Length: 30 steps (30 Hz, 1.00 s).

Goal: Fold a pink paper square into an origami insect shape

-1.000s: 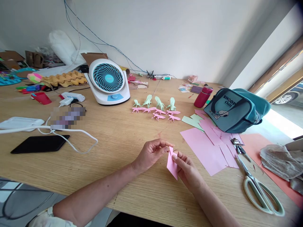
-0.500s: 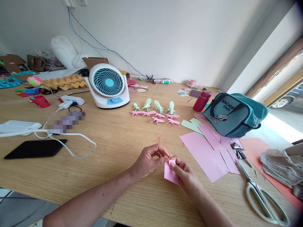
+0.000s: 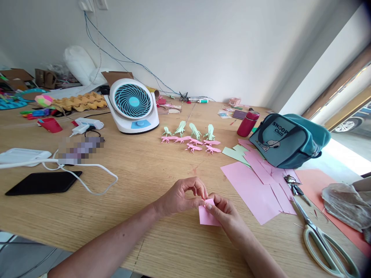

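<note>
Compared with a second ago, the pink paper piece (image 3: 207, 219) is being held at a different turn: a narrow, slanting outline is being replaced by a broader, squarer one, with the lower edge being shown nearly level. By the left hand (image 3: 182, 197) the upper left part is being pinched between thumb and fingertips, a rounded gap being left behind them (the fold there is being too well covered to be read). By the right hand (image 3: 227, 218) the upper right side is being gripped, nearly closed, the thumb being pressed on the near face and the fingers being curled behind. The piece is being kept between the hands, over the near part of the wooden table (image 3: 162, 241), left of a large pink sheet (image 3: 252, 193). A plain, pale pink, flat face is being presented below the fingers, straight-edged, with sharp lower corners.
</note>
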Each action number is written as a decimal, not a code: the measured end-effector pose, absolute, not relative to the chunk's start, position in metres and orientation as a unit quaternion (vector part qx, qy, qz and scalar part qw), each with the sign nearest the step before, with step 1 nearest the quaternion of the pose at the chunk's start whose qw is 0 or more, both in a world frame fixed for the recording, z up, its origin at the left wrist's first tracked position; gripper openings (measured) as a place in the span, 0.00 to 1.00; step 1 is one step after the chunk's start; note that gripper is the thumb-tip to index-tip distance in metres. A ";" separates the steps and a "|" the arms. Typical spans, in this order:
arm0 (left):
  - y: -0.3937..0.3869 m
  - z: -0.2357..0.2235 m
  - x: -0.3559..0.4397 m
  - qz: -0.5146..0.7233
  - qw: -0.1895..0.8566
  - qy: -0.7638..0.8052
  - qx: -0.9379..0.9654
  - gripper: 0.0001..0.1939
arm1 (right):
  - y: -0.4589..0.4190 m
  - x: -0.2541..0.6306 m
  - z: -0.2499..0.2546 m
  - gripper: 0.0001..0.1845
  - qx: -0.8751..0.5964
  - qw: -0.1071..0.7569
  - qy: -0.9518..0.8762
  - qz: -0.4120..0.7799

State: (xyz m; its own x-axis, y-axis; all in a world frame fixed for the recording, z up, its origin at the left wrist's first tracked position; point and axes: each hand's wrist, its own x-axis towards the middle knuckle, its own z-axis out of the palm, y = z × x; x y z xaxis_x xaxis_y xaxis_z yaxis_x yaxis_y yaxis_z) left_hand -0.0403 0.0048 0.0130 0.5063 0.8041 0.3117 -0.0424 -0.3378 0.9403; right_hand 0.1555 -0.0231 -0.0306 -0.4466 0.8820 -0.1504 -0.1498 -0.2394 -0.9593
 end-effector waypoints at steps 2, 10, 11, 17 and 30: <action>0.007 0.014 -0.044 0.399 0.520 0.252 0.712 0.10 | -0.023 0.156 -0.028 0.21 -0.372 0.361 -0.508 0.688; 0.011 0.018 -0.055 0.327 0.535 0.211 0.749 0.13 | -0.024 0.156 -0.017 0.26 -0.380 0.322 -0.546 0.674; 0.011 0.018 -0.055 0.322 0.538 0.206 0.751 0.14 | -0.024 0.156 -0.017 0.26 -0.379 0.322 -0.546 0.674; 0.011 0.017 -0.053 0.323 0.531 0.192 0.760 0.14 | -0.024 0.156 -0.016 0.25 -0.375 0.323 -0.533 0.686; 0.012 0.020 -0.056 0.336 0.467 0.222 0.787 0.10 | -0.024 0.160 -0.006 0.27 -0.400 0.347 -0.521 0.669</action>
